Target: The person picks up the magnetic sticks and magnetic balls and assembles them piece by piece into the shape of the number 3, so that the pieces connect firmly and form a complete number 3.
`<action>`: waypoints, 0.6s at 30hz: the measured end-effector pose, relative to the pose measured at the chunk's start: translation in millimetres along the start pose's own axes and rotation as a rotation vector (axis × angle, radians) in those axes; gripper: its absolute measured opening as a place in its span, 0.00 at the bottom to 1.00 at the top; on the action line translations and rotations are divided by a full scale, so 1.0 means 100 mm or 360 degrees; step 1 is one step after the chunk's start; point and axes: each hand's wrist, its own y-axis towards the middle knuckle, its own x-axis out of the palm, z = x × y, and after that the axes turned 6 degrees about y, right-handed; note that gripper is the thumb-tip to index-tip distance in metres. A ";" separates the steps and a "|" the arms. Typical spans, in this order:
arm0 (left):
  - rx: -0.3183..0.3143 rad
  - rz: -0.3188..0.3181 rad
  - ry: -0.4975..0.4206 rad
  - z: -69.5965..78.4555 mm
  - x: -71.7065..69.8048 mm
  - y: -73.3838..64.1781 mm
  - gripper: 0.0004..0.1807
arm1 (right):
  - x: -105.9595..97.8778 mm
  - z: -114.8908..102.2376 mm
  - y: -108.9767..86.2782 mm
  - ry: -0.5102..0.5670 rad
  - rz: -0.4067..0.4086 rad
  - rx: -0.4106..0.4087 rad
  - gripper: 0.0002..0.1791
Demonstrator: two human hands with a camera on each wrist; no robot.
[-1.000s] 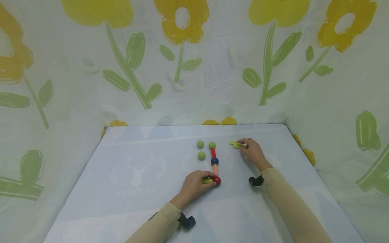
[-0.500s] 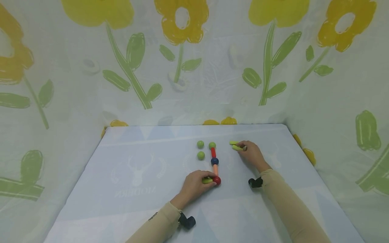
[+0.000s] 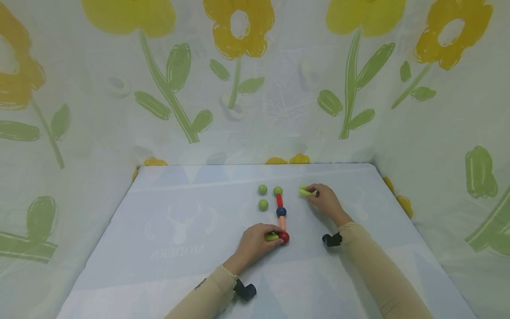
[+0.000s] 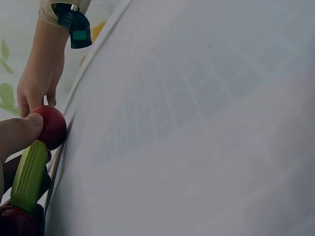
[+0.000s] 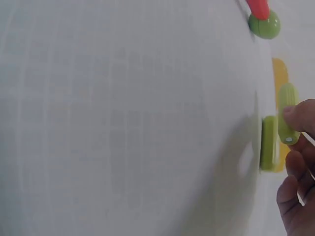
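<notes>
Pinching a red ball in my left hand and a green stick in my right hand, I seem partway: the ball-and-stick chain running ahead from the ball looks joined, while two green balls and another green stick lie loose

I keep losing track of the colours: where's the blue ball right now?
In the head view, the blue ball sits right of and below the picture's centre, between the red stick and the pink stick, beyond the left hand.
</notes>
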 end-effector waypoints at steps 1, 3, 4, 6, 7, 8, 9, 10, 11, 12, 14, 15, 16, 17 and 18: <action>-0.0001 0.0000 0.0000 0.00 0.00 0.00 0.14 | 0.01 -0.02 0.00 0.0003 0.0002 -0.0018 0.15; -0.0003 -0.0001 0.0001 0.00 0.00 0.00 0.14 | 0.03 -0.06 0.02 0.0017 -0.0011 -0.0045 0.15; -0.0005 -0.0001 0.0002 0.00 0.00 0.00 0.14 | 0.05 -0.08 0.03 0.0026 -0.0018 -0.0059 0.15; -0.0007 -0.0003 0.0002 -0.01 0.01 0.00 0.14 | 0.09 -0.12 0.05 0.0031 -0.0035 -0.0082 0.15; -0.0009 -0.0006 0.0004 -0.01 0.02 0.00 0.14 | 0.10 -0.16 0.05 0.0036 -0.0051 -0.0085 0.15; -0.0012 -0.0007 0.0004 -0.01 0.02 0.00 0.14 | 0.12 -0.19 0.06 0.0041 -0.0065 -0.0094 0.15; -0.0013 -0.0008 0.0005 -0.02 0.02 0.01 0.14 | 0.13 -0.22 0.06 0.0047 -0.0076 -0.0115 0.15; -0.0014 -0.0009 0.0001 -0.02 0.03 0.01 0.14 | 0.15 -0.26 0.07 0.0054 -0.0085 -0.0128 0.15; -0.0014 -0.0010 0.0000 -0.02 0.03 0.01 0.14 | 0.16 -0.30 0.07 0.0056 -0.0095 -0.0142 0.15; -0.0014 -0.0011 -0.0004 -0.02 0.03 0.01 0.14 | 0.18 -0.33 0.08 0.0055 -0.0107 -0.0157 0.15; -0.0018 -0.0012 -0.0006 -0.02 0.03 0.01 0.14 | 0.20 -0.41 0.08 0.0077 -0.0125 -0.0190 0.14; -0.0020 -0.0015 -0.0008 -0.02 0.02 0.01 0.14 | 0.22 -0.44 0.09 0.0082 -0.0135 -0.0207 0.14; -0.0023 -0.0020 -0.0008 -0.02 0.02 0.01 0.14 | 0.24 -0.47 0.10 0.0082 -0.0145 -0.0218 0.14; -0.0027 -0.0026 -0.0006 -0.02 0.02 0.01 0.15 | 0.25 -0.50 0.10 0.0077 -0.0158 -0.0222 0.14; -0.0031 -0.0031 -0.0006 -0.02 0.02 0.02 0.15 | 0.27 -0.53 0.11 0.0077 -0.0170 -0.0222 0.14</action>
